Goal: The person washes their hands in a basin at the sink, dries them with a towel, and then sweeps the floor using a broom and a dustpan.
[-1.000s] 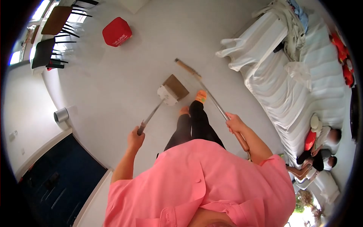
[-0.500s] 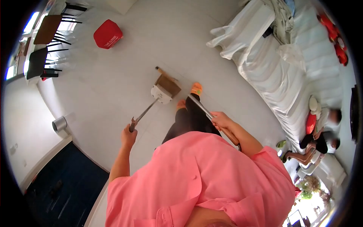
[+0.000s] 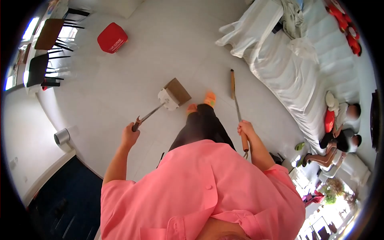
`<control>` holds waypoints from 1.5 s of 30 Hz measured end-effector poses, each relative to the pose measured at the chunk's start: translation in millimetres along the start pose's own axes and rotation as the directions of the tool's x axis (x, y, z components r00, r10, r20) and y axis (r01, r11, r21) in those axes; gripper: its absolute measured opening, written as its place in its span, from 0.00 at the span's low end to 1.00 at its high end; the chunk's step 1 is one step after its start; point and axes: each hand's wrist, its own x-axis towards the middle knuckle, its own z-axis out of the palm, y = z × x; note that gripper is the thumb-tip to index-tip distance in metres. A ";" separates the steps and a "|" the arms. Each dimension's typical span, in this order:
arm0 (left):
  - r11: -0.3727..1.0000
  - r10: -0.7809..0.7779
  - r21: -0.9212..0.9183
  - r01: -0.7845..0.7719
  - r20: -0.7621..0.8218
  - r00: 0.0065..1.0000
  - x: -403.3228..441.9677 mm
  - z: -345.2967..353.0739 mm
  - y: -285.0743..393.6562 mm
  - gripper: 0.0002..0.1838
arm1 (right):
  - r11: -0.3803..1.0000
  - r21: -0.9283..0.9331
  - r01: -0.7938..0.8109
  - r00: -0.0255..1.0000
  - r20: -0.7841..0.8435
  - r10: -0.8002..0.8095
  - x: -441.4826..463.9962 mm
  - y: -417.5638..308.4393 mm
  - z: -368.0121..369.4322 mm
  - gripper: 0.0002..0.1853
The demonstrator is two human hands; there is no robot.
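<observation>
My left hand (image 3: pixel 130 135) is closed around the dark end of a long-handled dustpan's metal shaft. The dustpan (image 3: pixel 179 91), with a brown ridged tray and a white back, lies on the floor ahead of my feet, slightly to their left. My right hand (image 3: pixel 245 128) is wrapped round the handle of a broom, near where the brown grip meets the metal shaft. The narrow broom head (image 3: pixel 233 85) is at floor level to the right of my feet, apart from the dustpan. No debris can be made out in the tray.
A red stool (image 3: pixel 112 38) stands on the floor ahead to the left. White draped cloth (image 3: pixel 272 76) runs along the right, where people sit farther back. Chairs (image 3: pixel 49 34) line the upper left. A dark mat (image 3: pixel 66 200) and a grey cylindrical bin (image 3: pixel 62 137) are at left.
The broom head has swung from beside the dustpan to the right of my feet, and my right hand has shifted right with it. My left hand has moved slightly left; the dustpan has turned slightly.
</observation>
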 end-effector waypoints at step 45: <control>0.688 -0.284 -0.722 -0.069 -0.356 0.890 306.6 -178.9 298.3 0.13 | 0.947 0.026 0.319 0.899 0.309 -0.311 83.1 -558.0 -0.5 0.03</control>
